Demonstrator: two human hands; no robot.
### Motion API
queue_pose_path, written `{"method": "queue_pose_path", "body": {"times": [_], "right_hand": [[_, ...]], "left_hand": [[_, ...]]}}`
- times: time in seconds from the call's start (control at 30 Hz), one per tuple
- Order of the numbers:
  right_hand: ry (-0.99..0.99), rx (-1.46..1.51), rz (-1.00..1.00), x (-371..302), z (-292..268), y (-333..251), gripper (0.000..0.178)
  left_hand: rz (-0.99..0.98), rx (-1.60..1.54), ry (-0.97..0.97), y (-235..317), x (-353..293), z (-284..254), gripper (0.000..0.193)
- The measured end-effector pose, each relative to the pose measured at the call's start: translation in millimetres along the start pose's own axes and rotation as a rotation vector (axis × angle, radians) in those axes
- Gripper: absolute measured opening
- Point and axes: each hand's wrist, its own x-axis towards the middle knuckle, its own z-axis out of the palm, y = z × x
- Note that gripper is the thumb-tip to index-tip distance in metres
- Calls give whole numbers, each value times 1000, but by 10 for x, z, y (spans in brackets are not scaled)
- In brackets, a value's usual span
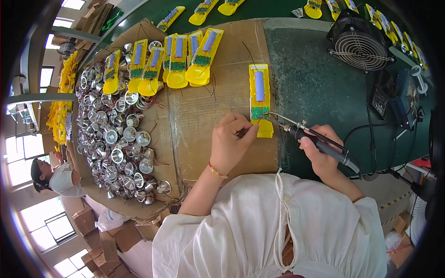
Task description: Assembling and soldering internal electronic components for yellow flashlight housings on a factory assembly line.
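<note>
A yellow plastic housing (265, 132) lies on the cardboard in front of me, with a blue cylindrical battery (259, 86) and a small green circuit board (256, 112) in it. At the board's lower edge my left hand (229, 141) is closed, thumb and forefinger pinching a thin red wire (261, 119). My right hand (323, 157) grips a soldering iron (320, 144) with a thin metal feed tube (287, 119) along it. The iron's tip reaches the board close to the pinched wire; whether it touches is too small to tell.
Silver reflector cups (111, 136) with wires heap up at left. Several filled yellow housings (177, 60) lie beyond them; more line the far bench. A black fan (361, 46) stands at far right, near a soldering station (403, 104) with cables. Another person (65, 178) is at far left.
</note>
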Motion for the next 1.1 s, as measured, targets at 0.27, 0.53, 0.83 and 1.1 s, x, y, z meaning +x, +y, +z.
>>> {"method": "queue_pose_path", "body": {"times": [0.27, 0.53, 0.83, 1.1], "right_hand": [[-2, 10, 43, -24, 14, 2, 15], [57, 107, 17, -47, -22, -33, 16], [49, 116, 40, -82, -38, 6, 17], [71, 143, 49, -80, -106, 29, 17]], "left_hand": [[26, -24, 8, -21, 11, 17, 6], [-56, -22, -31, -2, 11, -29, 8], [-53, 1, -40, -13, 1, -26, 9], [-248, -74, 369, -101, 18, -456, 16]]}}
